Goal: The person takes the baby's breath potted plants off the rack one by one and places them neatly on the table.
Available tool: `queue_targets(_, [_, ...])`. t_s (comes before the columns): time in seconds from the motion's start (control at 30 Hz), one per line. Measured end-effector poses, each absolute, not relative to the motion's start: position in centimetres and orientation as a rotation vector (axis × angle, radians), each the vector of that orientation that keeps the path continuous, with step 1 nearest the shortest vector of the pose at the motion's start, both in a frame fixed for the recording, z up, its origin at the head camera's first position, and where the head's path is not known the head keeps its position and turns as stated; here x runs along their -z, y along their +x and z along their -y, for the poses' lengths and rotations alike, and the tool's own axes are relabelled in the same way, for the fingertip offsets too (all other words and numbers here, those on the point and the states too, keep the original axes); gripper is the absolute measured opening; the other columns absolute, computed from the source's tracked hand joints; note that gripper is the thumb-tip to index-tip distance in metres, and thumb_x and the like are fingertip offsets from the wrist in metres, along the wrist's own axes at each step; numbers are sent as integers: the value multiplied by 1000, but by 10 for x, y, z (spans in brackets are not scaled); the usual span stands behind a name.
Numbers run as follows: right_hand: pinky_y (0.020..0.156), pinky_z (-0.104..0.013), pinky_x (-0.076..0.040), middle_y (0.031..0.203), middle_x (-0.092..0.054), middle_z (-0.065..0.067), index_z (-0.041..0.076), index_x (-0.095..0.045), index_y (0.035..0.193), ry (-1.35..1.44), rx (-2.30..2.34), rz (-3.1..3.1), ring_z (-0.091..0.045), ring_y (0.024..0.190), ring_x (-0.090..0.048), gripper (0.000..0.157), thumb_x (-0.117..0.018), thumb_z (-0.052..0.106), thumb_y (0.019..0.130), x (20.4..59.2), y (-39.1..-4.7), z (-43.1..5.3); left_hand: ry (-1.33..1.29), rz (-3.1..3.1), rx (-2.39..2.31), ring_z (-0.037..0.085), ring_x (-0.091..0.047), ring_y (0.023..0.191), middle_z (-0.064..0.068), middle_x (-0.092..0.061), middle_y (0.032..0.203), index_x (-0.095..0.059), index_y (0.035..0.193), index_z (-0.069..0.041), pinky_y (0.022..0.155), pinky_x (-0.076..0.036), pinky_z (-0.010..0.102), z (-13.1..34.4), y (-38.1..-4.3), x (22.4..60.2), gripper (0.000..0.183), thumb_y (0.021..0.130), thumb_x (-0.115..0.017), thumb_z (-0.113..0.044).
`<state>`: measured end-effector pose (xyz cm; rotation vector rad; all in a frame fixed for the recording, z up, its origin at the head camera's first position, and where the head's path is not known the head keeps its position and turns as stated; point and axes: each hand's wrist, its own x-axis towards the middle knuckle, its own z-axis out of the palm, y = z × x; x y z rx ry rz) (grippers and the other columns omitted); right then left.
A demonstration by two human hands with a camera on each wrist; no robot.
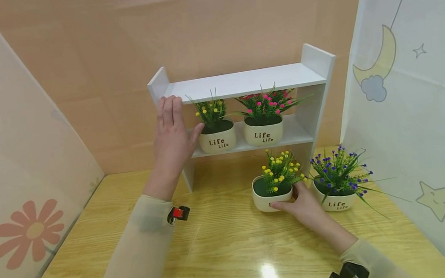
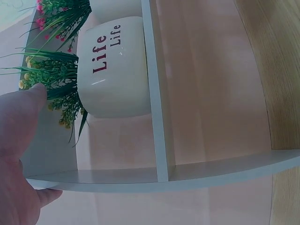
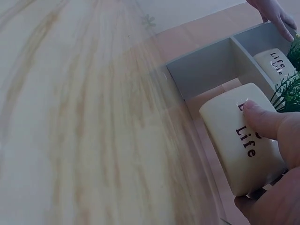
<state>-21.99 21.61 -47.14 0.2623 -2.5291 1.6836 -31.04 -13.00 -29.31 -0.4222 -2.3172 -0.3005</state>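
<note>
One yellow-flowered pot [image 1: 265,200] was gripped by the right hand's [image 1: 306,206] fingers; the left hand [image 1: 173,136], fingers straight, touched the shelf's [image 1: 237,82] top left corner.

Location type: screened tabletop station with home-style decor; the type of building cannot be determined. Work surface: wood-grain table [image 1: 223,252]. Rear boundary: creased peach sheet [image 1: 217,26]. Side boundaries: pale left panel [image 1: 21,128] with printed flower [image 1: 35,231]; pale right panel [image 1: 414,137] with printed moon [image 1: 389,51], cloud [image 1: 374,88] and star [image 1: 440,200]. Decor indicators: white shelf unit [image 1: 237,82] and potted flowers [image 1: 262,129], pots lettered "Life".
</note>
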Motion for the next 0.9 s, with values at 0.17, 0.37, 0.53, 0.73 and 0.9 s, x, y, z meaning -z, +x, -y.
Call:
queue_targets(0.17, [127, -60, -34, 168, -43, -26, 3, -32, 168, 219, -1656, 2559, -48, 156, -39, 105, -97, 26, 89, 473, -218, -220, -424, 2325, 292, 37, -9, 167, 21, -23, 170, -18, 167, 0, 136, -4, 38, 129, -310, 292, 92, 108, -71, -46])
queue_targets(0.37, [125, -59, -38, 161, -49, -32, -4, -37, 163, 116, -1554, 2642, -49, 151, -46, 103, -97, 31, 87, 474, -217, -226, -417, 2321, 311, 38, -9, 167, 22, -23, 169, -19, 167, 1, 136, -3, 39, 129, -309, 291, 92, 108, -72, -45])
queue_targets(0.53, [123, -61, -40, 157, -50, -36, -10, -40, 159, 74, -1460, 2697, -52, 148, -48, 101, -97, 34, 88, 476, -216, -229, -401, 2331, 305, 38, -9, 167, 22, -22, 170, -18, 167, 1, 136, -3, 39, 131, -309, 291, 92, 108, -72, -45])
queue_targets(0.73, [125, -63, -36, 162, -43, -37, -10, -35, 162, 80, -1470, 2711, -54, 152, -42, 105, -96, 34, 89, 476, -216, -233, -411, 2331, 304, 38, -9, 167, 22, -22, 169, -18, 167, 1, 136, -3, 39, 132, -307, 291, 91, 108, -72, -44])
queue_targets(0.9, [126, -63, -35, 164, -38, -37, -9, -31, 165, 63, -1484, 2730, -54, 154, -38, 107, -95, 34, 91, 479, -215, -237, -423, 2326, 303, 38, -9, 167, 21, -23, 169, -18, 166, 1, 136, -5, 40, 131, -306, 291, 91, 108, -72, -44])
